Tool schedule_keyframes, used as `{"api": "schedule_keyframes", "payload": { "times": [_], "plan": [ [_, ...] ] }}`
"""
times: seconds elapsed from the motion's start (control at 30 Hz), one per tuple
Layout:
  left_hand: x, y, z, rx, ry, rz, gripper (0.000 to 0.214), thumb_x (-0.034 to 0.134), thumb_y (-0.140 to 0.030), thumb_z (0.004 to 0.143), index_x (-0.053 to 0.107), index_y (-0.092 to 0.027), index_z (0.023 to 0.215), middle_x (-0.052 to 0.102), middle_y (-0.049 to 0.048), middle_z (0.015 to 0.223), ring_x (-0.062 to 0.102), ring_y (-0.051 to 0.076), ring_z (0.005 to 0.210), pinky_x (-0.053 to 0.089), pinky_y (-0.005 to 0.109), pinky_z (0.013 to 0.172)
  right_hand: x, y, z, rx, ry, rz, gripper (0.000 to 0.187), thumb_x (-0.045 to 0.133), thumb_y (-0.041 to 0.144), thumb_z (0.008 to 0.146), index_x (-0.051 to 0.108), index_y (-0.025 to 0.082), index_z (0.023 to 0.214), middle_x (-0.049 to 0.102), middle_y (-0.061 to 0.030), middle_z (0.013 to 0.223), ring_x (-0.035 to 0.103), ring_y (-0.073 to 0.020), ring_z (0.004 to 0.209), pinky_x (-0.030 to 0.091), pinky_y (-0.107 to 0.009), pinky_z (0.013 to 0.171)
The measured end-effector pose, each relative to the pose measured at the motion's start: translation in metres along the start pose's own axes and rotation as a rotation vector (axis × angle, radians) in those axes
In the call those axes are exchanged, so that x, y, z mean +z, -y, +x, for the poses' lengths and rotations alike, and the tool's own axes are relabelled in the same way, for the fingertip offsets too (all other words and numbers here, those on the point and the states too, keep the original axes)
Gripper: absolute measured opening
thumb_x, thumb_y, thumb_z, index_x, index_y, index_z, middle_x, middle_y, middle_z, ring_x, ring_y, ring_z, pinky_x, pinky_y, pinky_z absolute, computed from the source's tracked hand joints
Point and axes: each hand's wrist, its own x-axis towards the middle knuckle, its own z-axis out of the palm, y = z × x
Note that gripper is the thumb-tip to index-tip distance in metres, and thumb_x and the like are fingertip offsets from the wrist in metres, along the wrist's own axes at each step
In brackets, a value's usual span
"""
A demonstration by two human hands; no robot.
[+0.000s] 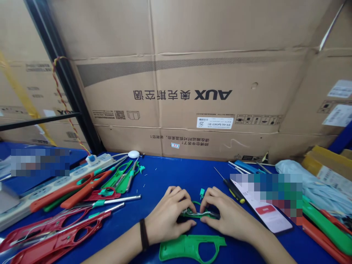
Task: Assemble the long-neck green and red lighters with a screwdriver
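Both hands are at a green lighter shell half (196,202) with thin wires and dark parts lying inside it. My left hand (173,209) pinches its left end, fingers on top and thumb in front. On the right end, my right hand (224,209) has its fingertips closed around the shell, near the wires (202,213). Much of the shell is hidden by the fingers. A second green shell half (189,247) with a trigger loop lies just in front of the hands. Behind them sits a small green trigger piece (202,193).
Opened red lighters (68,240), orange lighters (88,187) and a green one (121,179) lie left, beside a white power strip (44,189). At right are a screwdriver (233,190), a phone (268,211) and more lighters (327,223). A cardboard sheet (176,73) stands behind.
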Motion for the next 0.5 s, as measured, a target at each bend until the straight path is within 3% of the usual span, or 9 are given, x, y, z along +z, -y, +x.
{"api": "schedule_keyframes", "payload": {
  "times": [0.2, 0.3, 0.5],
  "plan": [
    [0.003, 0.0, 0.001, 0.003, -0.005, -0.008, 0.012, 0.068, -0.024, 0.079, 0.061, -0.022, 0.09, 0.058, -0.0006, 0.091, 0.048, 0.017, 0.087, 0.031, 0.032, 0.081, 0.003, 0.002, 0.001, -0.028, 0.01, 0.003, 0.007, 0.065, 0.028, 0.079, 0.062, 0.025, 0.084, 0.057, 0.0002, 0.092, 0.054, -0.0194, 0.097, 0.041, -0.03, 0.085],
    [0.006, 0.002, 0.001, 0.046, -0.023, 0.016, 0.008, 0.066, -0.023, 0.081, 0.062, -0.022, 0.088, 0.059, -0.0009, 0.087, 0.049, 0.016, 0.085, 0.032, 0.031, 0.081, 0.004, 0.002, 0.0, -0.045, 0.008, -0.003, 0.006, 0.066, 0.027, 0.079, 0.063, 0.025, 0.084, 0.058, 0.0, 0.091, 0.053, -0.0198, 0.1, 0.039, -0.031, 0.09],
    [0.007, 0.011, 0.0, 0.288, -0.112, 0.172, 0.006, 0.059, -0.025, 0.087, 0.063, -0.022, 0.087, 0.062, -0.0031, 0.078, 0.052, 0.013, 0.078, 0.025, 0.038, 0.1, 0.004, 0.003, 0.001, -0.083, -0.019, -0.047, 0.006, 0.067, 0.022, 0.078, 0.066, 0.026, 0.082, 0.061, 0.0008, 0.088, 0.056, -0.0195, 0.095, 0.034, -0.037, 0.099]
  ]
}}
